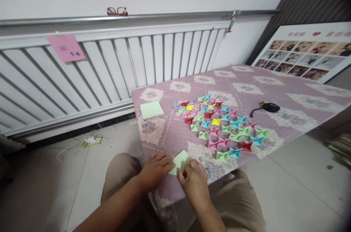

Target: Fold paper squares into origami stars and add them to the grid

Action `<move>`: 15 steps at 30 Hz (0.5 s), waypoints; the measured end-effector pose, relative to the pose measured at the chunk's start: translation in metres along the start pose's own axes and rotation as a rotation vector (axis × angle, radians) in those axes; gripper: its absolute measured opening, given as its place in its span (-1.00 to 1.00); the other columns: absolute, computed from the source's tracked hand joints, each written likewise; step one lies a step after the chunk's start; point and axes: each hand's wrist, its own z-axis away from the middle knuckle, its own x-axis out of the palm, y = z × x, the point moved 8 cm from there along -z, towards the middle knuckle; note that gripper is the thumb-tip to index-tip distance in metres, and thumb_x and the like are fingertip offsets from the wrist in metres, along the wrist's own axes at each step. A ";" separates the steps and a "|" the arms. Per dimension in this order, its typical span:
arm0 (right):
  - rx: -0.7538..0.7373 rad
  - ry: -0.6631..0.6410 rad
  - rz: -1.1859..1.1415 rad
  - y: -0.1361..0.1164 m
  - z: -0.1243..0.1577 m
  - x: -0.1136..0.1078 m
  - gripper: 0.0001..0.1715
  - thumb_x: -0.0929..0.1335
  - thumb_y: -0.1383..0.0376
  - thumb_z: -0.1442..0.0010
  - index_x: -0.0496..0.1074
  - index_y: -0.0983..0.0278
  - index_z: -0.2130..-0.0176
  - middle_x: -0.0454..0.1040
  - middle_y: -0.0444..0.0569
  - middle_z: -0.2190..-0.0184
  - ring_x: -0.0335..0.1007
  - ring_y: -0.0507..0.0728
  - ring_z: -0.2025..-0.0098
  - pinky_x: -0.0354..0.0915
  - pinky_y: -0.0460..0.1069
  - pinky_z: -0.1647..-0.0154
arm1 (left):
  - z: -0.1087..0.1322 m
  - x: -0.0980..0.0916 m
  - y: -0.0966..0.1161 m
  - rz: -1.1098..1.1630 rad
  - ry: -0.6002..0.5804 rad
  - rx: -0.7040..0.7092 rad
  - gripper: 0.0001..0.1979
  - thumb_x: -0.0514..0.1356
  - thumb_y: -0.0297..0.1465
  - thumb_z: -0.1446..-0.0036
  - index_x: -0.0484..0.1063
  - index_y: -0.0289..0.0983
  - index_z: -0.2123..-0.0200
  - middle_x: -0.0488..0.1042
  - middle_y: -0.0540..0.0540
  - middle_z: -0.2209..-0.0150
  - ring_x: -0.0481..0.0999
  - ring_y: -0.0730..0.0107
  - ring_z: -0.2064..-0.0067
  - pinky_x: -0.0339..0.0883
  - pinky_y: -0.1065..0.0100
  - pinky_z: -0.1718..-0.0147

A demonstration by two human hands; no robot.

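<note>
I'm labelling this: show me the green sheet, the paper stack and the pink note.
Green sheet [180, 161], head view, visible middle.
Paper stack [151, 109], head view, top face.
Pink note [66, 47], head view, front face.

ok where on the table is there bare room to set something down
Bare tablecloth lies between the black tape measure and the photo board. A smaller patch sits between the green paper stack and the left hand. It is crowded among the folded paper pieces and around the green sheet between that hand and the right hand.
</note>
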 end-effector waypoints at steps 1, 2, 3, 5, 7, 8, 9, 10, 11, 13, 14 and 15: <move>-0.003 0.003 0.001 0.000 0.000 0.000 -0.74 0.42 0.28 -0.07 0.34 0.22 0.59 0.32 -0.06 0.45 0.22 0.15 0.28 0.05 -0.01 0.31 | 0.000 -0.001 0.003 -0.017 -0.005 0.052 -0.71 0.04 -0.34 -0.31 0.30 -0.10 -0.08 0.34 -0.04 -0.10 0.23 0.27 -0.10 0.09 0.24 0.00; -0.007 0.008 -0.001 0.000 0.000 0.000 -0.74 0.42 0.29 -0.07 0.34 0.22 0.59 0.32 -0.06 0.45 0.22 0.16 0.28 0.05 -0.01 0.31 | 0.000 -0.001 0.005 -0.031 -0.014 0.089 -0.71 0.03 -0.33 -0.31 0.29 -0.11 -0.09 0.35 -0.04 -0.09 0.25 0.28 -0.08 0.10 0.25 0.01; -0.012 0.013 -0.007 0.001 0.001 0.000 -0.73 0.41 0.29 -0.07 0.33 0.22 0.59 0.31 -0.06 0.46 0.22 0.16 0.28 0.06 -0.01 0.30 | 0.000 -0.001 0.006 -0.041 -0.020 0.108 -0.71 0.02 -0.32 -0.32 0.30 -0.12 -0.09 0.36 -0.04 -0.08 0.26 0.30 -0.06 0.10 0.26 0.02; -0.029 0.025 -0.030 0.001 0.001 0.000 -0.73 0.41 0.29 -0.08 0.31 0.22 0.58 0.30 -0.06 0.46 0.22 0.15 0.29 0.07 -0.01 0.29 | -0.001 -0.001 0.006 -0.054 -0.018 0.120 -0.72 0.00 -0.30 -0.33 0.31 -0.12 -0.07 0.38 -0.04 -0.06 0.28 0.30 -0.04 0.10 0.26 0.05; -0.052 0.036 -0.063 0.002 0.003 -0.001 -0.74 0.40 0.28 -0.09 0.30 0.22 0.56 0.29 -0.07 0.46 0.21 0.15 0.30 0.09 0.00 0.28 | -0.001 0.000 0.005 -0.061 -0.007 0.119 -0.72 -0.02 -0.28 -0.34 0.32 -0.11 -0.06 0.39 -0.03 -0.06 0.29 0.31 -0.03 0.09 0.26 0.06; -0.062 0.042 -0.079 0.002 0.004 -0.001 -0.75 0.40 0.28 -0.10 0.30 0.22 0.54 0.29 -0.07 0.46 0.21 0.15 0.30 0.10 0.00 0.27 | -0.001 0.001 0.005 -0.064 -0.004 0.118 -0.72 -0.02 -0.28 -0.34 0.32 -0.10 -0.05 0.38 -0.02 -0.07 0.29 0.31 -0.03 0.09 0.25 0.07; -0.068 0.048 -0.094 0.002 0.005 -0.001 -0.76 0.39 0.27 -0.11 0.29 0.22 0.52 0.29 -0.07 0.45 0.21 0.16 0.30 0.11 0.00 0.27 | -0.001 0.002 0.004 -0.069 -0.004 0.118 -0.72 -0.02 -0.27 -0.34 0.32 -0.09 -0.06 0.38 -0.02 -0.07 0.29 0.31 -0.03 0.09 0.25 0.08; -0.070 0.054 -0.106 0.003 0.007 -0.001 -0.78 0.39 0.28 -0.12 0.30 0.22 0.50 0.30 -0.07 0.45 0.21 0.16 0.30 0.12 0.01 0.26 | 0.000 0.003 0.004 -0.075 -0.006 0.120 -0.72 -0.01 -0.27 -0.34 0.31 -0.08 -0.06 0.37 -0.02 -0.08 0.28 0.30 -0.03 0.09 0.25 0.09; -0.072 0.058 -0.115 0.004 0.008 0.000 -0.81 0.38 0.29 -0.13 0.30 0.23 0.48 0.30 -0.06 0.44 0.21 0.16 0.29 0.12 0.01 0.25 | 0.000 0.004 0.004 -0.081 -0.007 0.124 -0.72 0.00 -0.26 -0.33 0.31 -0.07 -0.07 0.36 -0.01 -0.09 0.28 0.30 -0.04 0.09 0.25 0.09; -0.078 0.063 -0.128 0.006 0.010 0.001 -0.85 0.36 0.32 -0.13 0.30 0.23 0.44 0.31 -0.06 0.42 0.21 0.17 0.29 0.13 0.03 0.23 | 0.001 0.004 0.004 -0.088 -0.012 0.143 -0.71 0.00 -0.26 -0.33 0.29 -0.05 -0.08 0.34 0.00 -0.10 0.28 0.28 -0.04 0.09 0.24 0.11; -0.087 0.063 -0.136 0.007 0.011 0.002 -0.87 0.35 0.34 -0.14 0.29 0.23 0.43 0.32 -0.05 0.42 0.22 0.17 0.28 0.14 0.03 0.23 | 0.001 0.004 0.005 -0.089 -0.015 0.155 -0.71 0.00 -0.26 -0.33 0.29 -0.04 -0.08 0.34 0.00 -0.11 0.27 0.27 -0.04 0.09 0.24 0.12; -0.096 0.064 -0.146 0.007 0.011 0.002 -0.87 0.34 0.36 -0.14 0.29 0.23 0.43 0.32 -0.05 0.42 0.22 0.17 0.29 0.14 0.03 0.23 | 0.001 0.004 0.005 -0.089 -0.021 0.166 -0.71 -0.01 -0.26 -0.33 0.28 -0.04 -0.09 0.33 -0.01 -0.11 0.27 0.25 -0.03 0.09 0.23 0.12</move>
